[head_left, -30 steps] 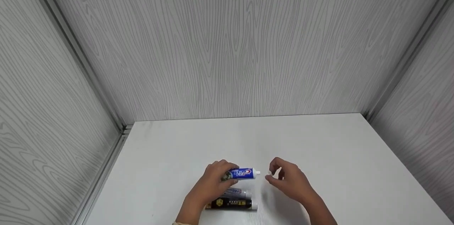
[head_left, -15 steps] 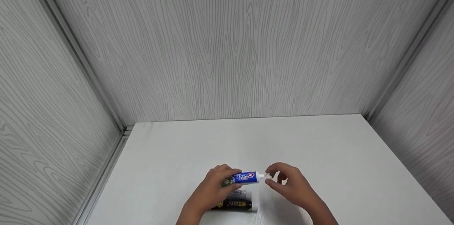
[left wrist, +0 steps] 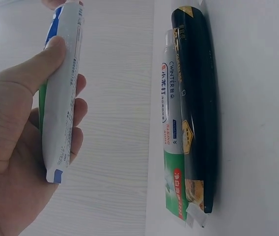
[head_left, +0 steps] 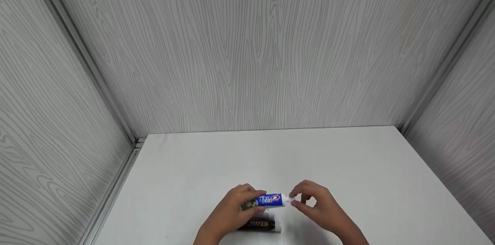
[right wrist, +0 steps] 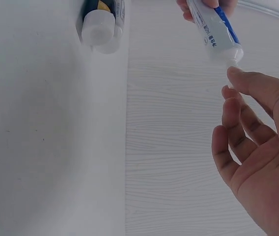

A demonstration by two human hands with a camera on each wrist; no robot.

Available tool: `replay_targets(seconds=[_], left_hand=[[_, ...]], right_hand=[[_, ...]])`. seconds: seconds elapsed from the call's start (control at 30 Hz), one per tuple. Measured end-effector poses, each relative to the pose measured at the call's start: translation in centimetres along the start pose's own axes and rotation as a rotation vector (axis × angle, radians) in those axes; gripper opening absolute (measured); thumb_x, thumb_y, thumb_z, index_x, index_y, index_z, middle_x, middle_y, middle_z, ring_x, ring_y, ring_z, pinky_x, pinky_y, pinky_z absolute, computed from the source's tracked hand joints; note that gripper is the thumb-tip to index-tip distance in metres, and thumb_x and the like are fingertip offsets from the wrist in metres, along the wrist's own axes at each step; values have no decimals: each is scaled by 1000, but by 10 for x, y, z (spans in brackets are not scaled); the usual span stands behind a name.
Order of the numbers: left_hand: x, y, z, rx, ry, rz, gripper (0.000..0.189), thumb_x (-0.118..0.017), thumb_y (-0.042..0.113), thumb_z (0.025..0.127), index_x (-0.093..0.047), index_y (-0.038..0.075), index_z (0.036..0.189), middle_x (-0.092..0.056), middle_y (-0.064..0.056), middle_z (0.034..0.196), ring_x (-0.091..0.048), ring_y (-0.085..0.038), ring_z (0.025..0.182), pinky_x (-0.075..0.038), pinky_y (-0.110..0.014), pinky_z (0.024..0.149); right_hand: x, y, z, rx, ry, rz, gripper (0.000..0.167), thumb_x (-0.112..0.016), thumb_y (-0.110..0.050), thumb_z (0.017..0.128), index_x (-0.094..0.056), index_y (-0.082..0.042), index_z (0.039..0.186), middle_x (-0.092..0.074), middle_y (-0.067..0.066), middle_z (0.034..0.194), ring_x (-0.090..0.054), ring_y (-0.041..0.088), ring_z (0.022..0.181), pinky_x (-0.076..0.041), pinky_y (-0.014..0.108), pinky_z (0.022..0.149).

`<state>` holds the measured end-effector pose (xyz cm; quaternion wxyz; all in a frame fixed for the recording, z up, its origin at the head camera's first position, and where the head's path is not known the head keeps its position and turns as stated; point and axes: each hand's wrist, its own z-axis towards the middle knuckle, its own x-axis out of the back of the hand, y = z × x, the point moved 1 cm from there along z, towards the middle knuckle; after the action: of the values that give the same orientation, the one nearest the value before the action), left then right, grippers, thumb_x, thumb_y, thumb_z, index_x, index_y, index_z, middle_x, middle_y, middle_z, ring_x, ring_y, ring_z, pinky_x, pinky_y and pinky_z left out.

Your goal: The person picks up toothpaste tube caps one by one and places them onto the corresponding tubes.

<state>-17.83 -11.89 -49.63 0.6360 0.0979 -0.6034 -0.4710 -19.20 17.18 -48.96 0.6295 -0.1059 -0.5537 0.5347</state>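
My left hand point(head_left: 235, 208) grips a blue and white toothpaste tube point(head_left: 270, 200) above the table, its nozzle end pointing right. At that end, the thumb and index finger of my right hand point(head_left: 319, 206) pinch a small white cap point(head_left: 291, 199), mostly covered by the fingertips. The cap meets the nozzle; whether it is threaded on, I cannot tell. In the left wrist view the held tube point(left wrist: 62, 93) shows its white printed back. Beside it on the table lie a black toothpaste tube point(left wrist: 198, 108) and a smaller silver and green one point(left wrist: 173, 123), side by side.
The white table point(head_left: 185, 175) runs back to a grey wood-grain wall point(head_left: 247, 51). Similar panels stand left point(head_left: 50, 121) and right point(head_left: 460, 102). The black tube's white cap point(right wrist: 99, 28) faces right, close to the held tube.
My left hand has brought the tube slightly right and nearer the body. The gap between the nozzle and the cap in my right hand has closed.
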Motion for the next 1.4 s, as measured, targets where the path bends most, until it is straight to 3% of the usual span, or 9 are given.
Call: replay_targets(seconds=[0.13,0.37,0.5,1.0,1.2,1.4], left_hand=[[1,0,-1,-7,-11,4,40,-75,42,99,-73,28,136,-70,14,110,-61,-3,106,-55,-32,95],[1,2,-2,-22,-12,23,39,-75,42,99,-74,28,135,-71,14,110,-61,-4,104,-54,-33,96],[1,4,-1,-25,-16,46,37,-76,40,98,-74,28,134,-71,15,109,-61,-3,103,-54,-34,95],[-1,5,-4,-58,-4,43,35,-78,34,98,-75,28,133,-71,14,107,-60,-2,99,-54,-30,91],[-1,4,-6,-50,-11,33,36,-77,35,98,-74,31,134,-70,14,108,-60,-2,99,-54,-29,91],[-1,4,-7,-19,-18,10,37,-76,38,99,-73,33,135,-69,15,109,-58,-2,101,-54,-29,92]], right_hand=[[0,0,-2,9,-8,5,17,-80,-16,96,-75,-26,110,-73,-12,108,-63,6,79,-57,29,77],[-1,0,-5,-92,-50,57,14,-77,-28,100,-78,-21,111,-76,-6,109,-67,8,84,-58,28,81],[-2,2,-6,-138,-62,67,14,-74,-33,101,-79,-24,111,-76,-9,107,-67,7,85,-59,27,81],[-1,1,-3,-199,-133,108,18,-66,-34,106,-81,-24,108,-76,-3,102,-64,8,84,-56,25,74],[-3,-2,-4,-232,-113,122,17,-67,-30,106,-80,-21,112,-75,0,101,-64,8,83,-56,25,73],[-7,-3,-6,-214,-55,125,13,-71,-30,104,-69,-20,112,-72,0,96,-63,9,77,-56,27,71]])
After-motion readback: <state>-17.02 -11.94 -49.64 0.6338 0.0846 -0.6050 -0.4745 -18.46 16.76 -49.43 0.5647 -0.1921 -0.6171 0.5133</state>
